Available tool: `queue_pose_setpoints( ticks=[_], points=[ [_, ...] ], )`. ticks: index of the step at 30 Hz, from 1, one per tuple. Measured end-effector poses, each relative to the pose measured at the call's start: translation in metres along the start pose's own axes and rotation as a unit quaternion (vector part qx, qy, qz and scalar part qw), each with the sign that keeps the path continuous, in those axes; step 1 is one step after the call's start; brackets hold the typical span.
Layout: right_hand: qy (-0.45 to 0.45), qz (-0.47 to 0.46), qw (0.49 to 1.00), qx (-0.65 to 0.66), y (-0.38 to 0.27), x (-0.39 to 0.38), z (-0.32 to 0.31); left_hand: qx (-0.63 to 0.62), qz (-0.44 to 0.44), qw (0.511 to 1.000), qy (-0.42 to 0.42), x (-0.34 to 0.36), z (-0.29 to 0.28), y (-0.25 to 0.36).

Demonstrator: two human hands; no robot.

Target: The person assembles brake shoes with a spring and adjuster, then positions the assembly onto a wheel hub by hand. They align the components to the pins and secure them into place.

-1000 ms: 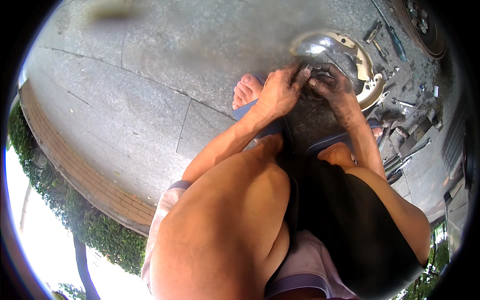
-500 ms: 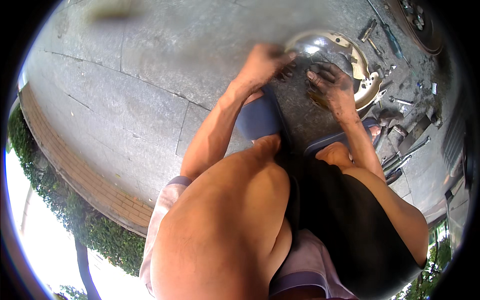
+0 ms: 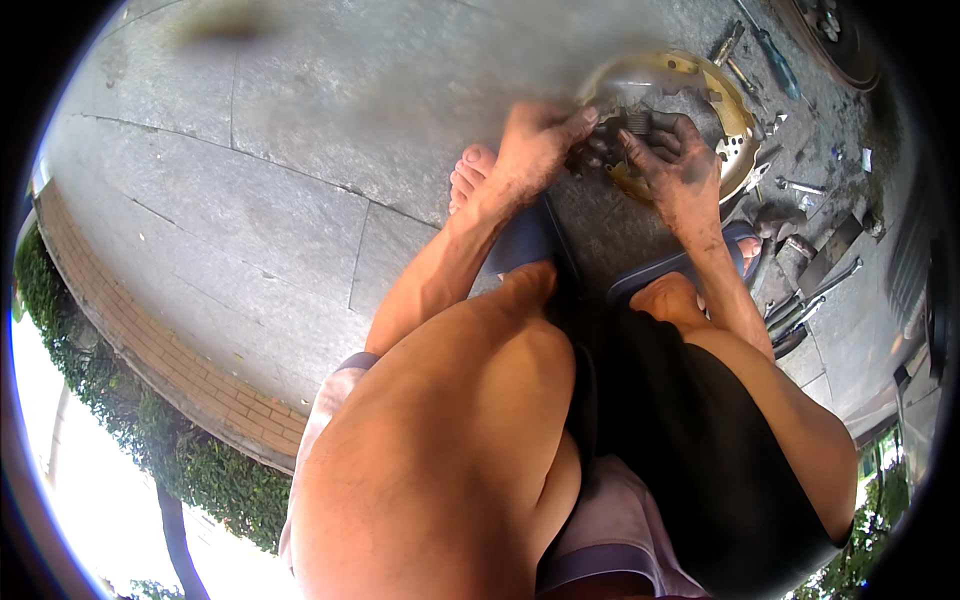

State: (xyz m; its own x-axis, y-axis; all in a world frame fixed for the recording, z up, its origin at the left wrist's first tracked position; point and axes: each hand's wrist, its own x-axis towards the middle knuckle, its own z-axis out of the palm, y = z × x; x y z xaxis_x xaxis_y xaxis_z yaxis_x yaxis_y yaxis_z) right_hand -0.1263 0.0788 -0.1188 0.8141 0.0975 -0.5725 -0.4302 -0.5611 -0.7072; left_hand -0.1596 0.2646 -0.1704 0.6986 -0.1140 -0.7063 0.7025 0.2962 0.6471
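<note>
Both of my hands are close together over a round metal ring-shaped assembly with curved shoes, like a drum brake plate point(image 3: 738, 150), lying on the pavement. Between the fingers of my right hand point(image 3: 687, 175), darkened with grime, is a dark ribbed cylindrical part point(image 3: 637, 122), like a coil spring or thread. My left hand point(image 3: 540, 148) is closed at the left side of that part, its thumb pointing toward it. Its curled fingers are dark and partly hidden, so what they pinch cannot be made out.
To the right lie a hammer point(image 3: 728, 45), a blue-handled screwdriver point(image 3: 778, 65), a wrench point(image 3: 800, 187) and several other tools and scraps. A round rusty container point(image 3: 830, 45) stands at the far right. My slippered feet are just below the hands, the left slipper point(image 3: 527, 240) nearest.
My left hand has shifted slightly right and down, uncovering my left toes. My right hand has moved a little right, and the ribbed part between the hands shows more clearly.
</note>
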Motion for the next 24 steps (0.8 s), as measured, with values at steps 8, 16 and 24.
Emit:
queue_pose_setpoints(
  ticks=[8, 16, 24],
  points=[
    [0.036, -0.077, 0.995, -0.06, 0.013, -0.002, -0.004, 0.016, 0.026, 0.999, 0.014, -0.003, 0.014, 0.004],
    [0.04, -0.111, 0.986, -0.119, 0.001, -0.001, -0.005, -0.057, 0.005, 0.998, 0.035, -0.012, 0.022, 0.015],
    [0.041, -0.164, 0.973, -0.158, 0.006, 0.005, -0.01, -0.114, -0.019, 0.992, 0.051, -0.02, 0.033, 0.02]
  ],
)
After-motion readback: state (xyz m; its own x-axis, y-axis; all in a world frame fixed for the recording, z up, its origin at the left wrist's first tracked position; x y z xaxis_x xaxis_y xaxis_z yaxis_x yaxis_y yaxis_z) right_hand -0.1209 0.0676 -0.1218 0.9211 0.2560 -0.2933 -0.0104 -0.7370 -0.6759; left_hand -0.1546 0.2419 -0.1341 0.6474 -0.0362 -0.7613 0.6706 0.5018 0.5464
